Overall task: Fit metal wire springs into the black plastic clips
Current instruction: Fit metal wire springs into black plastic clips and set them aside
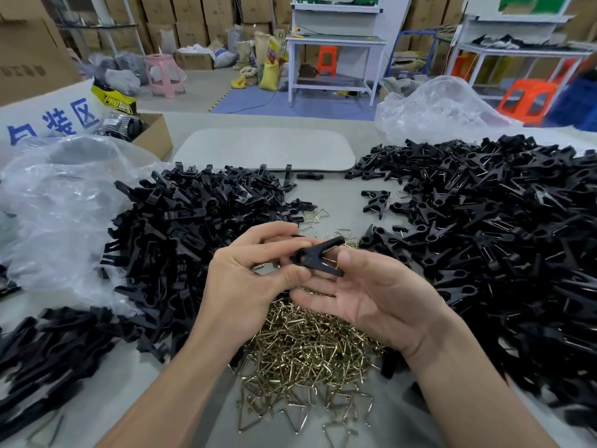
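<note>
Head view | my left hand (245, 270) pinches black plastic V-shaped clip (318, 257) above brass-coloured wire spring pile (307, 347) | my right hand (371, 295) fingers relaxed, straight beneath it, thumb touching clip

What there is, counted
Two hands, left hand (255, 273) and right hand (381, 295); one black clip (318, 257) held; one spring heap (307, 344); two clip heaps, left heap (193, 221) and right heap (500, 237); one pink stool (164, 72).

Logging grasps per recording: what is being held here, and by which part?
One black clip, pinched at its closed pivot end by the left hand; the right hand rests its thumb against the splayed legs.
</note>
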### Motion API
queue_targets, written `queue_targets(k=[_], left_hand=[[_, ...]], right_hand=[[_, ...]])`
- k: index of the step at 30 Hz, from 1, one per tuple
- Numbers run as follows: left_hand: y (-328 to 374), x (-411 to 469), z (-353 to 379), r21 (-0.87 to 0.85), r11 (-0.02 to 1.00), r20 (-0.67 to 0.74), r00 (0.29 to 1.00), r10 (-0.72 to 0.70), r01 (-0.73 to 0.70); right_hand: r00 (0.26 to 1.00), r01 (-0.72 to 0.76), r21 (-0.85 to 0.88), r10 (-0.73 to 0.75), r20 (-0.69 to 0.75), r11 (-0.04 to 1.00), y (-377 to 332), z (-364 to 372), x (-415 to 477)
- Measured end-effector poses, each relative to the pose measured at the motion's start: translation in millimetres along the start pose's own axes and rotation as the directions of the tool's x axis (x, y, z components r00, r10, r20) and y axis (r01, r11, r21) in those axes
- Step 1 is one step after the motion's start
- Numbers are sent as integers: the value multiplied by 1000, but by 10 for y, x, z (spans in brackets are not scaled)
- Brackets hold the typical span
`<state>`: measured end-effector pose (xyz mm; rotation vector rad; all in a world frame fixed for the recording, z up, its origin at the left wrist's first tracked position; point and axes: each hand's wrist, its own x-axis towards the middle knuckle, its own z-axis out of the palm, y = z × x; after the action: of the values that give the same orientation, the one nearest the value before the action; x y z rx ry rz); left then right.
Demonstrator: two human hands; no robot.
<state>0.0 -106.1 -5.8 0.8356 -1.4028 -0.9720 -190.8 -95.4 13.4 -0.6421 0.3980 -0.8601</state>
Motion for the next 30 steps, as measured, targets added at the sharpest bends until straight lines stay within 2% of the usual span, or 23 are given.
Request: queue_targets(k=[6, 11, 15, 18, 22, 30], left_hand=[[-4, -5, 2, 44, 999, 4, 1000, -29, 29], [19, -35, -65, 222, 974, -48, 998, -38, 48], [56, 32, -227, 131, 987, -255, 965, -55, 91], [35, 66, -244, 35, 995, -363, 929, -74, 93], [23, 53, -221, -4, 997, -373, 925, -75, 79], [-6, 37, -203, 49, 993, -326, 942, -84, 105]], right_hand=[[999, 29, 0, -29, -24, 1000, 16, 29, -8], [992, 19, 26, -15, -128, 999, 17, 96, 9], [949, 69, 48, -51, -310, 996, -33, 166, 5], [916, 110, -34, -115, -385, 993, -42, 155, 24], [865, 136, -100, -168, -473, 986, -10, 125, 73], [841, 165, -112, -199, -504, 980, -3, 13, 70]])
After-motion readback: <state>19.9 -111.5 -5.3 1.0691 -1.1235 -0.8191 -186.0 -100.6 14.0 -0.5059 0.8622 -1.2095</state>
